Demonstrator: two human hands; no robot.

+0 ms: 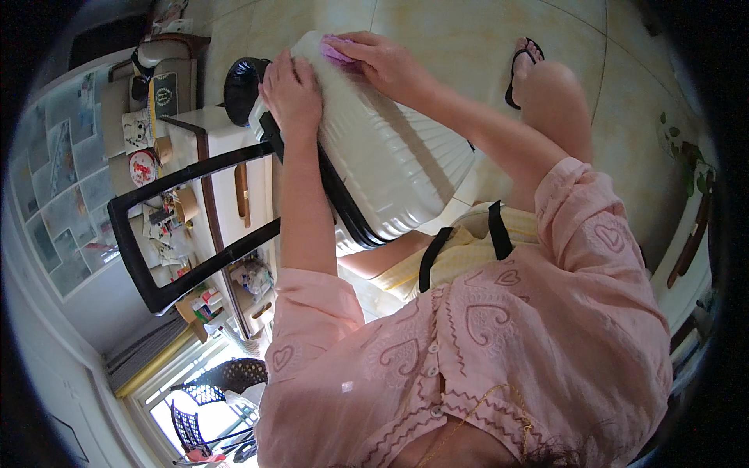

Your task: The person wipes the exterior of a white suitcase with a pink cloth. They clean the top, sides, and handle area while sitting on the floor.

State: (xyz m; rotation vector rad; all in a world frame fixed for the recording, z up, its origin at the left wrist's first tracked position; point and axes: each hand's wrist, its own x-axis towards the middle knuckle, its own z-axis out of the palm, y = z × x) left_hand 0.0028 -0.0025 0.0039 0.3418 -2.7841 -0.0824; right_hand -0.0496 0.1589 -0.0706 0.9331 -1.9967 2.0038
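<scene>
In front of me a white ribbed hard-shell suitcase (390, 168) leans between my legs, its black pull-out handle (129, 234) extended toward the left. My right hand (386, 66) grips a crumpled purple cloth (339, 53) and presses it on the far end of the shell. On the suitcase's far left edge rests my left hand (292, 93), fingers laid over the shell and holding nothing. Beneath the left forearm a black seam band (343, 195) runs along the case. Part of the cloth is hidden under the right fingers.
Left of the suitcase stands a white cabinet (222, 199) with wooden handles and small items on top. A round black object (246, 90) lies beyond the left hand. My foot in a black flip-flop (515, 74) is on the tiled floor (468, 35). Black wicker chairs (187, 425) show at lower left.
</scene>
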